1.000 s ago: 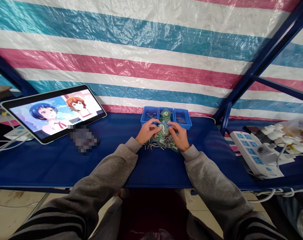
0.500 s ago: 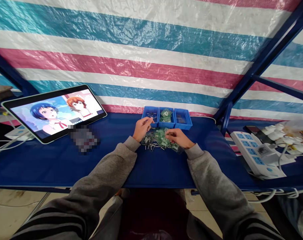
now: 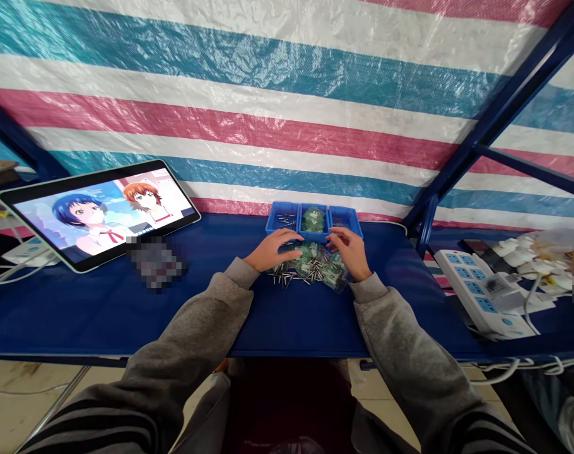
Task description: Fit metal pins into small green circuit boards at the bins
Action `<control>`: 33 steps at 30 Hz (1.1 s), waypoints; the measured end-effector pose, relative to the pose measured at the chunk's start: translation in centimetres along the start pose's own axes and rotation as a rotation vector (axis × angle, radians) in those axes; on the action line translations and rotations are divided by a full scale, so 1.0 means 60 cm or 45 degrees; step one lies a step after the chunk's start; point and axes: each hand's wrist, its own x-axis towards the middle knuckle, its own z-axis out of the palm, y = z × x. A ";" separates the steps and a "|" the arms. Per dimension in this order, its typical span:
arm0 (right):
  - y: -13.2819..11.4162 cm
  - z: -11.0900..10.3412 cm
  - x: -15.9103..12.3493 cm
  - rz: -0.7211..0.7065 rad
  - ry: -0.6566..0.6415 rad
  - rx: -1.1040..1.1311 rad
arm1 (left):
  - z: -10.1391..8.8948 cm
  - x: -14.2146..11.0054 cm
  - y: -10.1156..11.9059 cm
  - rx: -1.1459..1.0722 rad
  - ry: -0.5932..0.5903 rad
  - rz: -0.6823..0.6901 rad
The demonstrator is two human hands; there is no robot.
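Note:
A mixed pile of small metal pins (image 3: 287, 276) and greenish clear packets (image 3: 333, 272) lies on the blue tabletop. Over its left side reaches my left hand (image 3: 274, 250), fingers stretched and thumb apart, holding nothing I can see. My right hand (image 3: 349, 250) hovers at the pile's right side with its fingers bent but spread. Just behind the pile, three blue bins stand side by side. Metal pins lie in the left bin (image 3: 269, 228), green packets fill the middle bin (image 3: 314, 236), and small items I cannot make out are in the right bin (image 3: 357, 222), partly behind my right hand.
A tablet (image 3: 102, 214) playing a cartoon leans at the left, with a blurred-out object (image 3: 157, 265) before it. On the right lies a power strip (image 3: 476, 293) with plugs and cables. Blue frame posts (image 3: 457, 170) and a striped sheet (image 3: 268, 82) close off the back.
My left hand has come down from the left bin's front to the pile, its fingers now stretched. The right hand has lifted slightly away from the packets and opened.

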 end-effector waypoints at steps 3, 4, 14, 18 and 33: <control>0.007 -0.018 -0.019 -0.368 -0.246 -0.424 | 0.007 -0.028 -0.005 0.245 -0.240 0.003; 0.012 -0.024 -0.028 -0.443 -0.378 -0.558 | 0.011 -0.038 -0.007 0.315 -0.309 0.009; 0.055 -0.016 -0.069 -0.403 -0.735 -1.222 | 0.048 -0.056 -0.018 0.547 -0.475 -0.081; 0.050 -0.003 -0.071 -0.346 -0.704 -1.224 | 0.057 -0.052 -0.012 0.556 -0.415 -0.110; 0.042 0.005 -0.075 -0.310 -0.600 -1.185 | 0.070 -0.051 -0.010 0.518 -0.357 -0.189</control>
